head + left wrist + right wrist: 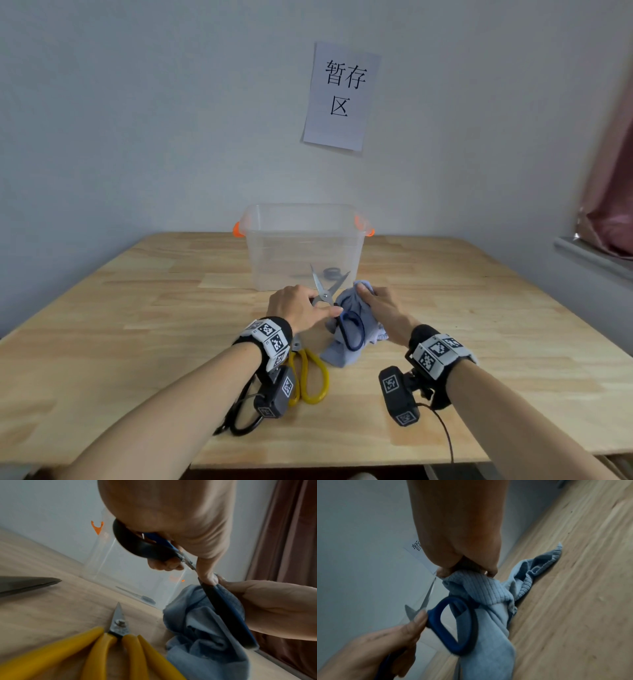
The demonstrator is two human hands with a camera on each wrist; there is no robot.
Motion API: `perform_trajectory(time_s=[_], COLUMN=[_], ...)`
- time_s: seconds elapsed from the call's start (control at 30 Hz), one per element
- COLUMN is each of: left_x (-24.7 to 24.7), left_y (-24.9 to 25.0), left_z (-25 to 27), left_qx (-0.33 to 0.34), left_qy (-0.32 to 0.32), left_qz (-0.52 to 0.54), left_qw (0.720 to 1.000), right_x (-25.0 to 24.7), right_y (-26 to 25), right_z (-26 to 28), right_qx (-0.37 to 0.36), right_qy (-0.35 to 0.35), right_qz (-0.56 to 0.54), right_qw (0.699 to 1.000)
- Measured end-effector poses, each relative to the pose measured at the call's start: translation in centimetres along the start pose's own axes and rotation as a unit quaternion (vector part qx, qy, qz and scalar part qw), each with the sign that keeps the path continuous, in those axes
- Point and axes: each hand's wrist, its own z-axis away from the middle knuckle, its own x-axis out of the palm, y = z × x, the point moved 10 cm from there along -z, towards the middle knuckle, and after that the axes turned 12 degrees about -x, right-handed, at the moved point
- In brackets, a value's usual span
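My left hand (297, 306) grips a pair of blue-handled scissors (323, 291) near the pivot, thumb on one handle; the blades stand apart and point up and away. In the left wrist view its fingers (164, 564) curl under one handle loop (145, 547). My right hand (383, 310) pinches a bunched light blue cloth (337, 353) against the other handle loop (458, 626). The right wrist view shows the fingertips (491, 570) gathering the ribbed cloth (479, 591), whose tail lies on the table.
A clear plastic bin (301, 240) with orange handles stands just beyond the hands, something dark inside it. Yellow-handled scissors (308, 377) lie on the wooden table (137, 308) under my left wrist. A dark blade (25, 584) lies further left. A paper sign (342, 96) hangs on the wall.
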Motion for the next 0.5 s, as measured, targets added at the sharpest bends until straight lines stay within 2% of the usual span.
perform_trajectory(time_s=[0.07, 0.17, 0.5], left_x=[-0.1, -0.1, 0.9], left_y=[0.4, 0.8, 1.2], left_z=[-0.1, -0.1, 0.2], left_qx=[0.002, 0.01, 0.044], left_qy=[0.004, 0.004, 0.017], left_qz=[-0.001, -0.008, -0.059], left_qw=[1.0, 1.0, 0.997], right_x=[1.2, 1.7, 2.1], right_y=[-0.6, -1.4, -0.1], right_z=[0.3, 1.1, 1.1], right_qx=[-0.024, -0.046, -0.014], right_qy=[-0.042, -0.067, -0.054], right_qz=[0.011, -0.004, -0.041], right_qw=[0.999, 0.997, 0.998])
